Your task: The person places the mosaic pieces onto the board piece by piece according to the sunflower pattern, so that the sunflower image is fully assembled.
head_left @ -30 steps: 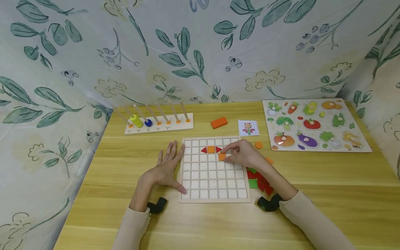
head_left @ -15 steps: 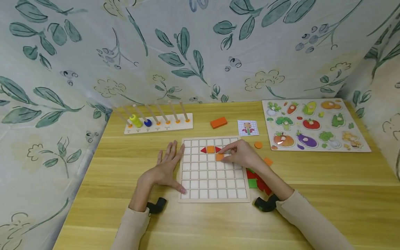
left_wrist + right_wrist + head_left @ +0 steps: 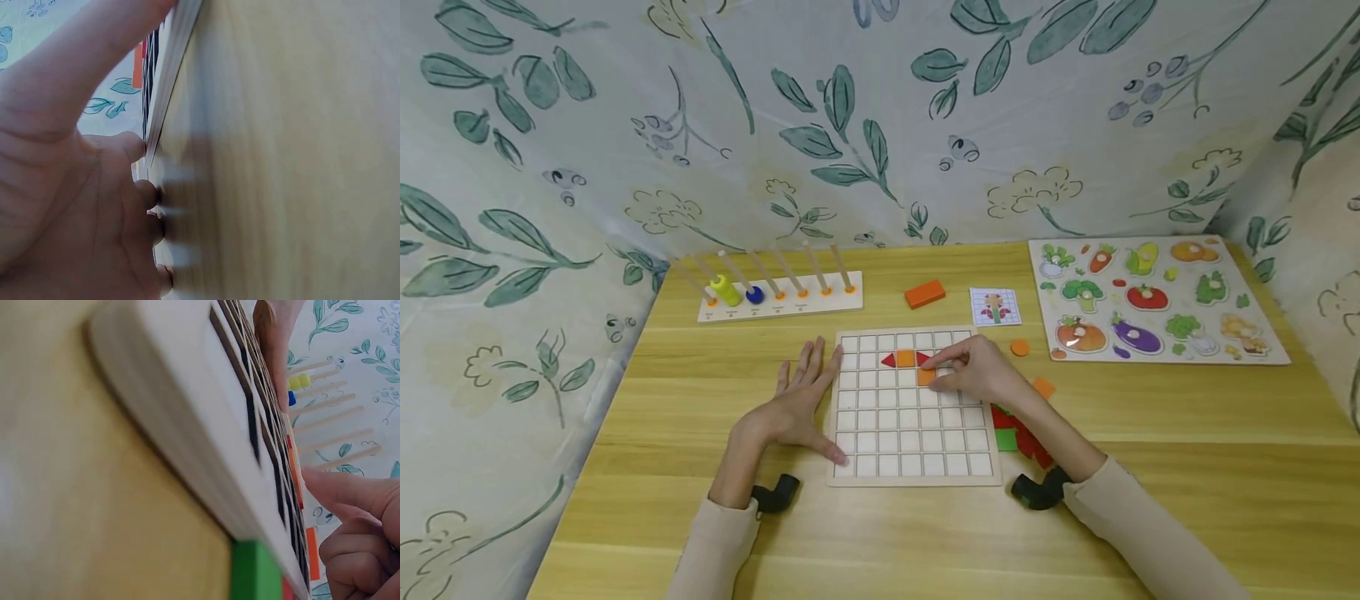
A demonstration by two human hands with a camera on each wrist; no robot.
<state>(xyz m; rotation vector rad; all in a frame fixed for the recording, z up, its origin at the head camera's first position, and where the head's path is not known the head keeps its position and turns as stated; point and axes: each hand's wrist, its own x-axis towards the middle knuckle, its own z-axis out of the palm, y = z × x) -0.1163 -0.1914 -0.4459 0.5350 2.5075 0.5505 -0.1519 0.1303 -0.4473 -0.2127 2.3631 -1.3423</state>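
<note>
A white grid board (image 3: pixel 910 481) with a wooden frame lies on the table. My left hand (image 3: pixel 793 412) spreads along its left side, with the thumb on the lower left corner and the forefinger at the upper left edge. On the board, my right hand (image 3: pixel 981 367) holds an orange square tile (image 3: pixel 927 377) between thumb and forefinger, over a cell in the third row. Just above it, an orange square (image 3: pixel 906 358) sits between a red triangle (image 3: pixel 889 360) and another red triangle (image 3: pixel 922 359), which the right forefinger partly covers. The right wrist view shows the thumb (image 3: pixel 319 481) at the tile.
Red and green tiles (image 3: pixel 1007 440) lie heaped at the board's right side, partly under the right forearm. An orange disc (image 3: pixel 1020 347), a pattern card (image 3: pixel 996 307) and an orange block (image 3: pixel 925 294) lie behind. Farther off are a peg stand (image 3: pixel 842 302) and a vegetable puzzle (image 3: pixel 1172 333).
The right hand has shifted slightly left with the orange square tile, then stayed nearly still over the last half second. The left hand has kept its place at the board.
</note>
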